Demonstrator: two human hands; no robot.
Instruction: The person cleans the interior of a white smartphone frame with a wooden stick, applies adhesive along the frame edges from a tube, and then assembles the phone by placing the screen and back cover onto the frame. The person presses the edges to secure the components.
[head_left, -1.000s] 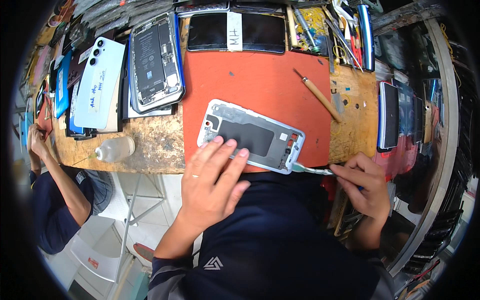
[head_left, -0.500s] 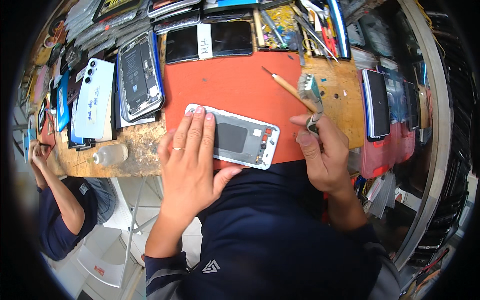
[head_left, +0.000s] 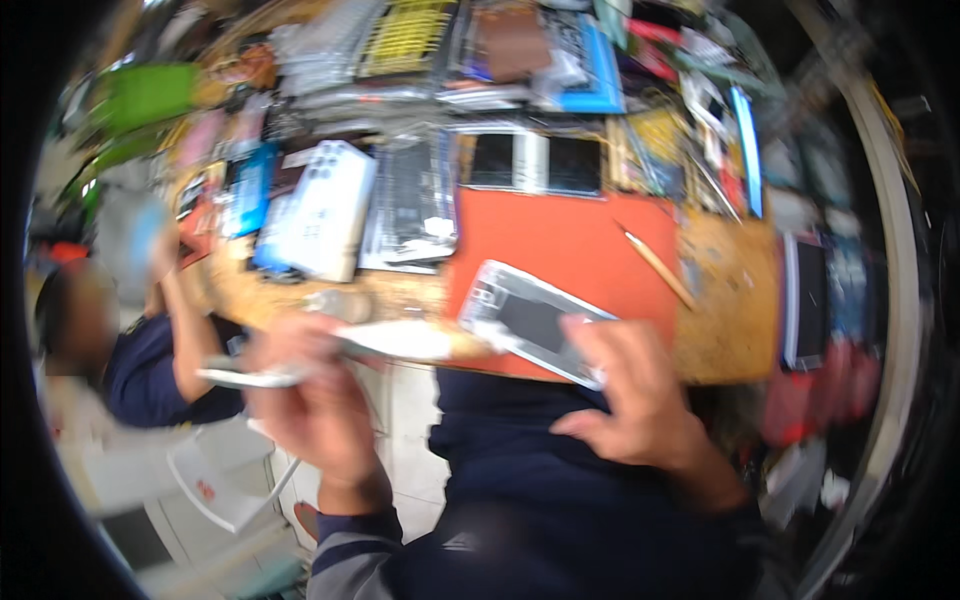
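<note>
Grey phone frame (head_left: 530, 322) under right hand (head_left: 625, 400).

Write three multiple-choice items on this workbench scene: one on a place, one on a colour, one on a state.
1. Where does the wooden stick lie?
A. on the mat's right edge
B. on the white chair
C. in the left hand

2. What colour is the mat?
A. green
B. orange-red
C. white

3. What is the right hand doing?
A. resting flat on the mat
B. holding the phone back cover
C. gripping the stick

Answers:
1 A, it lies slanted across the mat's right border.
2 B, the bare mat shows orange-red.
3 B, its fingers wrap the cover's near end; the left hand holds something blurred.
</note>
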